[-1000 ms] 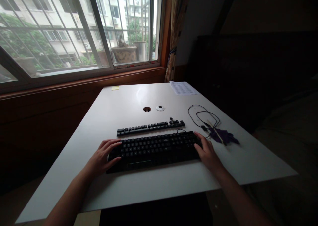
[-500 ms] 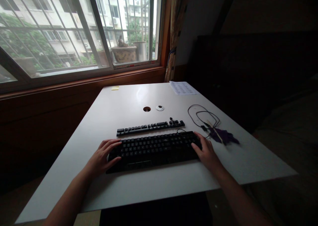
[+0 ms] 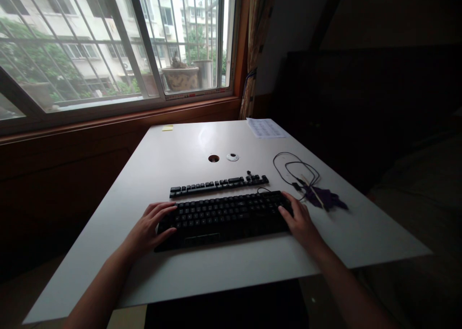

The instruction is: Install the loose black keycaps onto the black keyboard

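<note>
A black keyboard (image 3: 224,223) lies on the white table, with its lower rows of keys in place and a bare dark strip along the near side. Around its left end is my left hand (image 3: 155,223), thumb on the near part and fingers over the far corner. My right hand (image 3: 298,218) grips the right end in the same way, thumb on top and fingers along the edge. Just beyond the keyboard, loose black keycaps (image 3: 216,184) are lined up in rows.
A looped black cable (image 3: 288,167) and a purple cloth (image 3: 327,198) with a thin stick (image 3: 314,190) across it lie at right. Farther back are a cable hole (image 3: 213,159), its white cover (image 3: 233,157), printed paper (image 3: 266,128) and a yellow note (image 3: 167,127).
</note>
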Motion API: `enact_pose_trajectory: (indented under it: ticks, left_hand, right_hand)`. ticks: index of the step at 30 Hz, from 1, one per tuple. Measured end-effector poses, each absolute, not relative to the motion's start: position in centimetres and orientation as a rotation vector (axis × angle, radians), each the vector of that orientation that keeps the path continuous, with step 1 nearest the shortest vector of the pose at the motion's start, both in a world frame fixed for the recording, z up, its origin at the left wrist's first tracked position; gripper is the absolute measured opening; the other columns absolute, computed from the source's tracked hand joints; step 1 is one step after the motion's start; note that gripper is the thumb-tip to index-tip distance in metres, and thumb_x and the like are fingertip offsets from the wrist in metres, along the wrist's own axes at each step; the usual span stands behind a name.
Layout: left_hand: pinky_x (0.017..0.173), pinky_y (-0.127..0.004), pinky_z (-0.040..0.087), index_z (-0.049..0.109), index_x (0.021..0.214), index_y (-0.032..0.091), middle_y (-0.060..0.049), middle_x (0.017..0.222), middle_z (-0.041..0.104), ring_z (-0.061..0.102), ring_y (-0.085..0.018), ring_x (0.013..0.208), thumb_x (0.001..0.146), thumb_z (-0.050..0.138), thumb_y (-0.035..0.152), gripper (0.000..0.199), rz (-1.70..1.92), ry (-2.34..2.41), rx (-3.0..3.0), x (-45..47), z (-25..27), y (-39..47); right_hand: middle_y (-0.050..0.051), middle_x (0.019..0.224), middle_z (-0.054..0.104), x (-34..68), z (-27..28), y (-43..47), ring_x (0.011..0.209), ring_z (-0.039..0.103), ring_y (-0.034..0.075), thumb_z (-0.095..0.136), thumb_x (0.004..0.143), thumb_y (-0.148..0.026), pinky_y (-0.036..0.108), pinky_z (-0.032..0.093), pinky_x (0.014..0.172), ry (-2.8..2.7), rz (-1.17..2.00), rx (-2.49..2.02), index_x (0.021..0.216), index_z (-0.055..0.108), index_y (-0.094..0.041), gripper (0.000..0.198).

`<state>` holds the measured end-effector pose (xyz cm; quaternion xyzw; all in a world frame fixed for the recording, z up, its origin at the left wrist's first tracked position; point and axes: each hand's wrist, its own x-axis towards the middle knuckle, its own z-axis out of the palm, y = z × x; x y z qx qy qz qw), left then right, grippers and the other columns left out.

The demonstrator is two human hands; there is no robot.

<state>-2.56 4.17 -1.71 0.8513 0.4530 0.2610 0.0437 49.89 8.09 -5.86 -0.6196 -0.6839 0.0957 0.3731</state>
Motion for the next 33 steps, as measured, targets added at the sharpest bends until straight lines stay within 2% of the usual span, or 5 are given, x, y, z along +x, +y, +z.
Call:
enact_pose_trajectory:
  ticks: [19, 27, 29, 33]
  left_hand:
    - [0.112, -0.052, 0.052, 0.05, 0.151, 0.034, -0.008, 0.149, 0.06, 0.052, -0.03, 0.137, 0.095, 0.071, 0.038, 0.06, 0.795, 1.384, 2.597, -2.5, -1.7, 4.2]
    - [0.113, -0.053, 0.051, 0.048, 0.153, 0.034, -0.009, 0.15, 0.059, 0.052, -0.031, 0.138, 0.096, 0.07, 0.038, 0.061, 0.796, 1.368, 2.594, -2.5, -1.7, 4.2]
    - [0.113, -0.053, 0.051, 0.048, 0.152, 0.034, -0.009, 0.15, 0.059, 0.052, -0.031, 0.137, 0.096, 0.07, 0.038, 0.061, 0.797, 1.371, 2.592, -2.4, -1.6, 4.1]
    - [0.114, -0.054, 0.05, 0.047, 0.152, 0.033, -0.009, 0.15, 0.058, 0.051, -0.031, 0.138, 0.096, 0.07, 0.038, 0.06, 0.775, 1.384, 2.584, -2.3, -1.4, 4.0]
  right_hand:
    - [0.011, 0.141, 0.063, 50.0, -6.1, 8.4, 0.13, 0.057, 0.032, 0.05, 0.101, -0.049, 0.054, 0.046, 0.114, -1.759, 0.209, -1.564, 0.144, 0.053, -0.028, 0.048]
    - [0.01, 0.118, 0.071, 50.2, -2.2, 12.7, 0.115, 0.062, 0.03, 0.051, 0.103, -0.04, 0.051, 0.044, 0.106, -1.797, -0.156, -1.452, 0.119, 0.072, -0.026, 0.03]
    - [0.01, 0.108, 0.073, 50.1, -0.8, 15.1, 0.107, 0.063, 0.031, 0.052, 0.103, -0.039, 0.051, 0.044, 0.103, -1.858, -0.173, -1.45, 0.11, 0.075, -0.025, 0.028]
    - [0.011, 0.1, 0.075, 49.5, 1.3, 20.5, 0.1, 0.064, 0.03, 0.055, 0.101, -0.038, 0.047, 0.046, 0.096, -2.035, -0.07, -1.444, 0.103, 0.079, -0.022, 0.028]
